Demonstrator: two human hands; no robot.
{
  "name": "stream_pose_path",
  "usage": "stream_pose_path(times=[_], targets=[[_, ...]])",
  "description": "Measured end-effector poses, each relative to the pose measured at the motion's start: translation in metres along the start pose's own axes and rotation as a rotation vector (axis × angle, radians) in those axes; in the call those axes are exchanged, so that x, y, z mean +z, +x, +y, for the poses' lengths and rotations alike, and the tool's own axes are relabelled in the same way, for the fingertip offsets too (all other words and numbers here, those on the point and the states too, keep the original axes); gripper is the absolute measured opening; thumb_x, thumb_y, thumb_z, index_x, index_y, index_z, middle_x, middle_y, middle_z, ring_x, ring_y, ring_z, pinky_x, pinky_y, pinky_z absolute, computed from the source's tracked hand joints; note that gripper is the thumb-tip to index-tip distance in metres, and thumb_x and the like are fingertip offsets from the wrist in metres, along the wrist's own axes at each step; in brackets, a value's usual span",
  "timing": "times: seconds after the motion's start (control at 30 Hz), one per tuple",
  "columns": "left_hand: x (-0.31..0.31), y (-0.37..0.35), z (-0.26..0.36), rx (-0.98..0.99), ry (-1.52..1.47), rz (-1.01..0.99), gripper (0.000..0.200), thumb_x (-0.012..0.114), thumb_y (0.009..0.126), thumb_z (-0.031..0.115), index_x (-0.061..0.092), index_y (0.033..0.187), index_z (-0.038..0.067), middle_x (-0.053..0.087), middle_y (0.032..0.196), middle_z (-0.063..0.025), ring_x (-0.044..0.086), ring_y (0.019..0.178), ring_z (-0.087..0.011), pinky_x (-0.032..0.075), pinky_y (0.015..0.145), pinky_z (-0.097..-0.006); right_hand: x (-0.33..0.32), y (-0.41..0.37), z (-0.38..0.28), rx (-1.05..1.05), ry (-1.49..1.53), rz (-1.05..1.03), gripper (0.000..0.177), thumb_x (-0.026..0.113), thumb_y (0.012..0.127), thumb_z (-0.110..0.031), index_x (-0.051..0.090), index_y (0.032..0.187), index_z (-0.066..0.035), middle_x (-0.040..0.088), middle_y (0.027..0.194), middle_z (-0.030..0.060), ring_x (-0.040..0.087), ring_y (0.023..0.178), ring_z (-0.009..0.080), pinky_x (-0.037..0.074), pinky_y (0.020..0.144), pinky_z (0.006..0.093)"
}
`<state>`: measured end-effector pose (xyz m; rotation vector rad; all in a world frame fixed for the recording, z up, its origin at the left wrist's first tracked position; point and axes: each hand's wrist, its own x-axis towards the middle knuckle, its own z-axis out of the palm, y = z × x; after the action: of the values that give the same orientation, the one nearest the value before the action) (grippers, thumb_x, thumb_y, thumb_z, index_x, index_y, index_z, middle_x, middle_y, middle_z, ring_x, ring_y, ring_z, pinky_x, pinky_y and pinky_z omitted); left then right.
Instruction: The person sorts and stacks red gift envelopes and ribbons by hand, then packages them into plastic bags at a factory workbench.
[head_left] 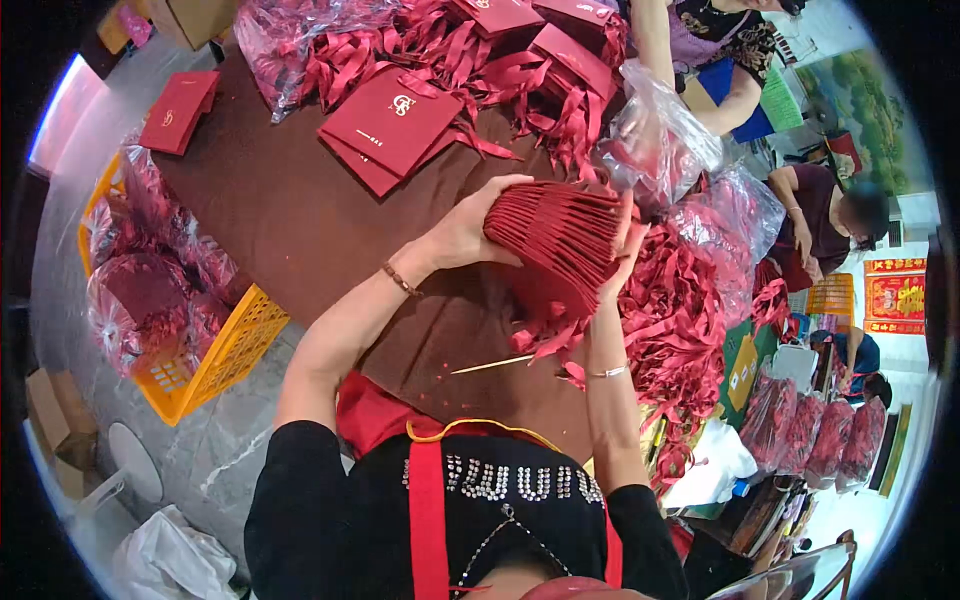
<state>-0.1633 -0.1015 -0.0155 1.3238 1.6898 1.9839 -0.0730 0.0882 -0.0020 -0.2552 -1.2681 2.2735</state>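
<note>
Step in hand, as judged: you are squaring up a thick stack of red bags (560, 240), held on edge above the worktop (300, 220) and clear of its surface

Your left hand (468, 235) wraps one end, fingers curled over the top. Your right hand (626, 245) presses against the opposite end, fingers fairly straight. The stack is clamped between the two hands. Red ribbon handles (545, 335) dangle loose under it

Next move, by judgement, calls for even pressure from both ends so the pieces do not fan out, and a bare patch of worktop if you set it down

Around:
- thin wooden stick (490, 365) on the worktop, just below the stack
- flat red bags with gold logo (395, 120), well apart, farther across
- ribbon heap (680, 310) close beside your right forearm
- clear plastic bag (655, 135) beyond the stack
- co-worker's arm (650, 40) at the far edge
- yellow basket (235, 345) off the left side

In the way: the dangling handles could snag the stick or the ribbon heap
</note>
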Motion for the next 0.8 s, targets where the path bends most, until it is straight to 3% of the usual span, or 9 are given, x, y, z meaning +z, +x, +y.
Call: stream_pose_path(times=[0.07, 0.23, 0.33, 0.4, 0.47, 0.67, 0.73, 0.8], targets=[[-0.001, -0.005, -0.001, -0.082, -0.082, -0.022, 0.09, 0.083, 0.061, 0.01, 0.031, 0.133, 0.005, 0.052, 0.122, -0.0066, 0.05, 0.111, -0.0162, 0.04, 0.097, -0.0318, 0.01, -0.006, -0.009, 0.109, 0.021, -0.052, 0.068, 0.028, 0.093, -0.055, 0.022, 0.143, -0.009, 0.044, 0.132, 0.0083, 0.044, 0.118, 0.0235, 0.033, 0.103, 0.0417], [0.002, -0.009, -0.005, -0.061, -0.043, -0.029, 0.089, 0.082, 0.061, 0.006, 0.031, 0.134, 0.007, 0.052, 0.123, -0.0071, 0.05, 0.111, -0.0154, 0.041, 0.096, -0.0314, -0.007, 0.003, -0.002, 0.068, -0.055, -0.079, 0.065, 0.028, 0.093, -0.057, 0.037, 0.133, -0.007, 0.048, 0.126, 0.0106, 0.049, 0.113, 0.0247, 0.038, 0.1, 0.0415], [0.004, -0.011, -0.003, -0.135, -0.026, 0.041, 0.091, 0.084, 0.06, 0.009, 0.031, 0.134, 0.007, 0.053, 0.122, -0.008, 0.051, 0.111, -0.0165, 0.041, 0.097, -0.0317, -0.021, -0.001, 0.011, 0.076, -0.005, -0.071, 0.066, 0.029, 0.092, -0.057, 0.036, 0.134, -0.006, 0.049, 0.125, 0.0114, 0.049, 0.112, 0.0259, 0.038, 0.099, 0.0419], [0.003, -0.007, -0.002, -0.074, -0.011, 0.054, 0.092, 0.084, 0.059, 0.01, 0.031, 0.133, 0.007, 0.053, 0.123, -0.0089, 0.052, 0.111, -0.0175, 0.041, 0.096, -0.032, -0.014, -0.004, 0.007, 0.085, 0.009, -0.092, 0.067, 0.03, 0.092, -0.057, 0.035, 0.135, -0.007, 0.048, 0.126, 0.0108, 0.049, 0.113, 0.025, 0.037, 0.1, 0.0418], [0.002, -0.007, 0.001, -0.096, 0.034, 0.078, 0.089, 0.083, 0.059, 0.008, 0.033, 0.133, 0.01, 0.053, 0.122, -0.0102, 0.053, 0.111, -0.0188, 0.043, 0.093, -0.0318, -0.004, -0.011, 0.001, 0.099, 0.019, -0.091, 0.065, 0.026, 0.094, -0.055, 0.031, 0.137, -0.006, 0.043, 0.128, 0.0079, 0.045, 0.116, 0.0218, 0.033, 0.102, 0.037], [0.005, -0.01, -0.005, -0.095, 0.04, 0.137, 0.071, 0.082, 0.061, 0.01, 0.045, 0.121, 0.006, 0.061, 0.109, -0.0083, 0.059, 0.099, -0.0168, 0.046, 0.087, -0.0303, 0.006, -0.011, 0.003, 0.066, 0.06, -0.092, 0.066, 0.026, 0.094, -0.055, 0.027, 0.138, -0.005, 0.04, 0.132, 0.0083, 0.04, 0.121, 0.0219, 0.03, 0.105, 0.0368], [0.003, -0.009, -0.005, -0.089, 0.055, 0.171, 0.066, 0.082, 0.061, 0.01, 0.049, 0.118, 0.005, 0.063, 0.105, -0.0081, 0.06, 0.096, -0.0159, 0.047, 0.085, -0.0301, 0.009, -0.013, 0.005, 0.037, -0.024, -0.049, 0.065, 0.031, 0.092, -0.057, 0.036, 0.134, -0.007, 0.045, 0.128, 0.0086, 0.046, 0.115, 0.0218, 0.034, 0.102, 0.039], [0.0, -0.008, 0.003, -0.109, 0.045, 0.16, 0.061, 0.082, 0.061, 0.008, 0.051, 0.113, 0.003, 0.064, 0.099, -0.0088, 0.062, 0.091, -0.0149, 0.049, 0.082, -0.03, 0.002, -0.009, 0.0, 0.022, -0.065, -0.087, 0.066, 0.031, 0.092, -0.057, 0.035, 0.134, -0.007, 0.042, 0.131, 0.0095, 0.044, 0.118, 0.0233, 0.032, 0.103, 0.0388]])
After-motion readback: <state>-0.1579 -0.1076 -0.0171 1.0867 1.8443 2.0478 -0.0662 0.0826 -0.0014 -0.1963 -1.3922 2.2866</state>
